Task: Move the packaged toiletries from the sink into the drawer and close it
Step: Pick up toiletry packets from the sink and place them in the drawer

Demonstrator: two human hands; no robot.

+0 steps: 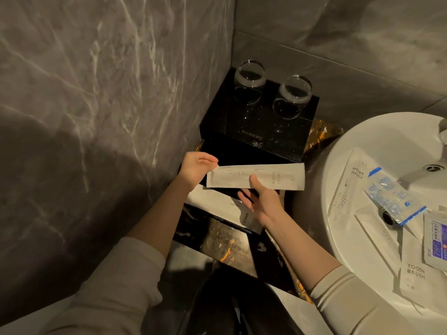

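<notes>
A long white paper packet (256,176) is held flat over the open black drawer (232,155). My left hand (196,169) pinches its left end. My right hand (260,201) supports it from below with the thumb on top. A white packet marked COMB (225,209) lies in the drawer under my hands. In the white sink (362,141) at the right lie two packets marked TOOTH BRUSH (350,182) (413,264), a clear blue-printed sachet (391,197) and a blue-and-white packet (436,243).
Two upturned glasses (249,81) (292,95) stand on the black box (258,122) that holds the drawer. Grey marble walls close in at the left and behind. The dark gold-veined counter (217,240) runs in front of the box. A tap (443,126) overhangs the sink.
</notes>
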